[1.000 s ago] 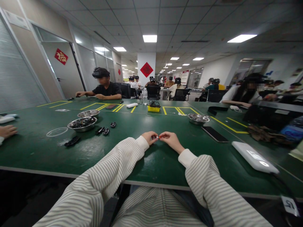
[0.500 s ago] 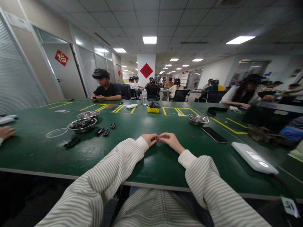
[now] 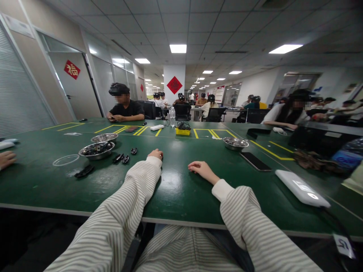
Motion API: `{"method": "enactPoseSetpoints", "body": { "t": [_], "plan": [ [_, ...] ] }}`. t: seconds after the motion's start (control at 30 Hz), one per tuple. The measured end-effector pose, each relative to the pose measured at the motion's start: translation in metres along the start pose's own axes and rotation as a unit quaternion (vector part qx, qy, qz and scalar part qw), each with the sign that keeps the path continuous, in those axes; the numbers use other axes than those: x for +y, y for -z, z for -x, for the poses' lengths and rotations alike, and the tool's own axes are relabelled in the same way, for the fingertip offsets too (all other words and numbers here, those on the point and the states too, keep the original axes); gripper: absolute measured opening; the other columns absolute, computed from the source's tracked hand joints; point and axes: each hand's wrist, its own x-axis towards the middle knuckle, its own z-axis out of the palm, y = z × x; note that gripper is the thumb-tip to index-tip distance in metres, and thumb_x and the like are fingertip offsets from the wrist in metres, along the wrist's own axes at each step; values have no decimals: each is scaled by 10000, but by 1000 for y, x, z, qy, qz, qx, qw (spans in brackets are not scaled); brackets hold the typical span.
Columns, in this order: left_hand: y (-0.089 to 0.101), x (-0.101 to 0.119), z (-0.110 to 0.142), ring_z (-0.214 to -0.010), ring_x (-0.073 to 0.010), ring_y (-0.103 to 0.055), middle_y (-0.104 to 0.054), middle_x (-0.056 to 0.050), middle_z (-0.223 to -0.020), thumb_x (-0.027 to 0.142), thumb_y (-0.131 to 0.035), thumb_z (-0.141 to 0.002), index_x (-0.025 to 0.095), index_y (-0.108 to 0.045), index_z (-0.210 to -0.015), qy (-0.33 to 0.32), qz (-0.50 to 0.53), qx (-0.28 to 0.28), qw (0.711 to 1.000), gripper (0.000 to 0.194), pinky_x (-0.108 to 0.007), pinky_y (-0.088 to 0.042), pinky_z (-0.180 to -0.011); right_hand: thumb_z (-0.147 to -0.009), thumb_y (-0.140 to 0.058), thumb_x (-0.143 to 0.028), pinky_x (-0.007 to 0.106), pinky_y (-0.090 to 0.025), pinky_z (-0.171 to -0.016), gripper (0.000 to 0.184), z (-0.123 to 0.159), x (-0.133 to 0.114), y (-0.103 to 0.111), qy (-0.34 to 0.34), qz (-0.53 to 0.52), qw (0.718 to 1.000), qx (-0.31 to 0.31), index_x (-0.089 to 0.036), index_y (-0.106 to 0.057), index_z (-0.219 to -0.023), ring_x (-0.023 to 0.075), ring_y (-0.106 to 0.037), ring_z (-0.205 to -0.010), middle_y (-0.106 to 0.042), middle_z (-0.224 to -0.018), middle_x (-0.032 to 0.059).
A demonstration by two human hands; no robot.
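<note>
My left hand [image 3: 155, 154] is stretched forward on the green table [image 3: 181, 189], its fingers curled into a loose fist; whatever is inside is hidden. It lies just right of two small black parts [image 3: 121, 158] and a third [image 3: 134, 150]. My right hand [image 3: 200, 168] rests on the table, apart from the left, fingers stretched out to the left with nothing visible in them. A metal bowl [image 3: 96, 149] with dark parts stands further left, a second bowl [image 3: 104, 137] behind it.
A clear ring [image 3: 66, 159] and a black piece [image 3: 84, 171] lie at the left. A third bowl [image 3: 235, 142], a dark phone [image 3: 255, 161] and a white device [image 3: 300, 187] lie at the right. A yellow box [image 3: 183, 131] and a bottle [image 3: 172, 116] stand behind. Another person's hand [image 3: 5, 158] rests far left.
My hands were pinched together on a small red piece. Now they have parted: the left reached forward and left towards the black parts, the right stayed on the table.
</note>
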Motion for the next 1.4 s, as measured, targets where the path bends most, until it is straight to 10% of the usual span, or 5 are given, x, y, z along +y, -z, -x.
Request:
{"method": "enactPoseSetpoints", "body": {
  "t": [0.47, 0.67, 0.93, 1.2, 1.4],
  "plan": [
    [14, 1, 4, -955, -256, -400, -427, -125, -1042, 194, -418, -736, 207, -384, -1144, 60, -26, 2, 998, 409, -343, -377, -730, -651, -518, -230, 195, -439, -516, 194, 0, 2, 1, 6, -3, 1000, -8, -120, -621, -774, 118, -580, -623, -636, -685, 49],
    [9, 37, 20, -936, -205, -396, -487, -77, -979, 208, -428, -742, 196, -437, -1102, -161, 53, 61, 984, 361, -328, -323, -825, -657, -509, -228, 196, -441, -508, 194, 0, 0, 0, 12, -2, 1000, -2, -117, -620, -771, 109, -574, -583, -631, -655, 44],
    [-14, 72, 37, -798, -133, -457, -545, -19, -841, 283, -501, -708, 211, -550, -959, -382, 148, -44, 911, 266, -256, -353, -779, -655, -499, -242, 191, -430, -480, 202, 0, 0, 0, 9, 0, 1000, 11, -125, -617, -770, 97, -554, -538, -629, -649, 35],
    [-3, 25, 17, -983, -225, -313, -456, -54, -1019, 268, -474, -727, 208, -550, -962, -79, 83, 76, 991, 254, -334, -304, -822, -657, -497, -231, 184, -417, -466, 202, 0, 0, 0, -6, -8, 1000, 8, -114, -610, -777, 90, -542, -528, -621, -653, 45],
    [-13, -6, -3, -771, -168, -404, -458, -47, -720, 114, -479, -688, 140, -612, -742, -7, 74, 27, 997, 146, -286, -349, -715, -655, -502, -230, 180, -414, -465, 201, 0, 2, 0, -9, -13, 1000, 4, -110, -608, -777, 87, -541, -527, -622, -657, 46]
  ]
}}
